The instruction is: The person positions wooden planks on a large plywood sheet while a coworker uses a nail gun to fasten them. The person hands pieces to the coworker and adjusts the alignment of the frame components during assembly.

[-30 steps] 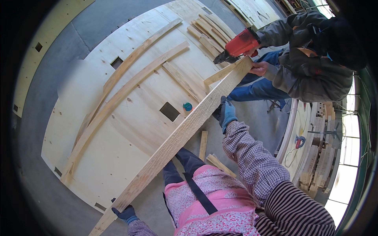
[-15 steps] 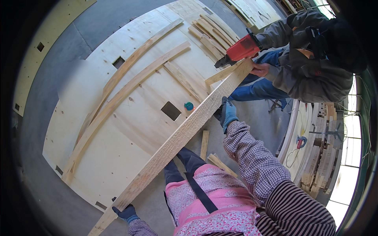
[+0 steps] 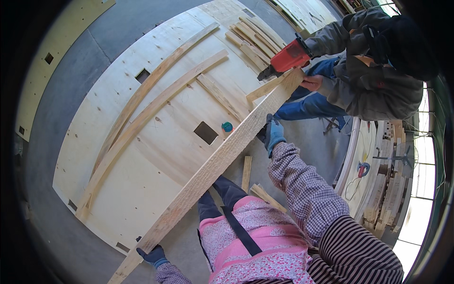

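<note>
A long, rough-sawn wooden board (image 3: 208,175) runs diagonally from the lower left to the upper right, along the near side of a plywood panel. My left hand (image 3: 153,255), in a dark and blue glove, grips the board near its lower end. Farther up, my right hand (image 3: 273,135), gloved the same way, is closed on the board's near edge. Facing me, a co-worker rests a bare hand (image 3: 312,83) at the board's upper end. Their other arm holds a red power tool (image 3: 289,56), its dark nose close to a short wood piece (image 3: 265,90) against the board.
The large plywood panel (image 3: 142,189) with square cutouts carries two long wooden strips (image 3: 161,102), a stack of wood pieces (image 3: 253,40) and a teal round object (image 3: 227,127). Offcuts (image 3: 246,173) lie on the floor by my legs. A side bench (image 3: 364,142) with stacked timber stands right.
Almost nothing differs. The co-worker's head and upper body have shifted slightly, and the view has moved a little; both my hands keep their places on the board.
</note>
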Tool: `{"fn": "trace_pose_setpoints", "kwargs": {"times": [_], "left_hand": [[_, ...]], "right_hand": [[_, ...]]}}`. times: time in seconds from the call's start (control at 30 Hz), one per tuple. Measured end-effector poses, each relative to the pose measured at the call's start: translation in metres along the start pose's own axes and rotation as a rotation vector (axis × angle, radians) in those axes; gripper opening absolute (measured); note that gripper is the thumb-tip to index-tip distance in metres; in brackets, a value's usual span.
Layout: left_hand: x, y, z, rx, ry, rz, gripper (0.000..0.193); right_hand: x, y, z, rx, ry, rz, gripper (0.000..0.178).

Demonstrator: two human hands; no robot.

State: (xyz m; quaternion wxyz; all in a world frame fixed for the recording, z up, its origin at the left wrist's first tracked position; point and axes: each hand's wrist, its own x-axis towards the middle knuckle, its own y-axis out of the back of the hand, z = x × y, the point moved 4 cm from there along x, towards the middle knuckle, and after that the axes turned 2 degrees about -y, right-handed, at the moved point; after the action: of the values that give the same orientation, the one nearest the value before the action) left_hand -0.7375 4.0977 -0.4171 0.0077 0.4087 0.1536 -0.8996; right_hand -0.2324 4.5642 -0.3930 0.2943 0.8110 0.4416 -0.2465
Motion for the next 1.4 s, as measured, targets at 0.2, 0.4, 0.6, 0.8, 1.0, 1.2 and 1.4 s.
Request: {"fn": "trace_pose_setpoints", "kwargs": {"times": [0.2,0.4,0.6,0.8,1.0,1.2,1.4], "left_hand": [[0.004,0.002,0.000,0.014,-0.010,-0.040,0.055],[-0.002,-0.004,-0.001,-0.054,0.006,-0.034,0.057],[-0.008,-0.007,-0.001,-0.083,0.007,-0.006,0.058],[-0.009,-0.010,-0.001,-0.086,0.018,-0.015,0.058],[-0.007,-0.010,0.000,0.047,-0.032,-0.033,0.057],[-0.001,-0.004,0.002,0.056,-0.029,-0.063,0.056],[0.000,-0.001,0.000,0.045,-0.026,-0.091,0.057]], "right_hand": [[-0.042,-0.019,-0.023,0.113,-0.035,-0.020,0.037],[-0.022,-0.012,-0.016,0.066,0.003,0.011,0.036],[0.005,-0.004,0.000,0.013,0.035,-0.002,0.037],[0.006,-0.003,-0.001,-0.020,0.010,0.009,0.039],[-0.027,-0.016,-0.018,0.122,0.037,0.028,0.039],[-0.037,-0.019,-0.020,0.145,-0.017,0.011,0.039],[-0.035,-0.019,-0.019,0.117,-0.040,0.018,0.042]]}}
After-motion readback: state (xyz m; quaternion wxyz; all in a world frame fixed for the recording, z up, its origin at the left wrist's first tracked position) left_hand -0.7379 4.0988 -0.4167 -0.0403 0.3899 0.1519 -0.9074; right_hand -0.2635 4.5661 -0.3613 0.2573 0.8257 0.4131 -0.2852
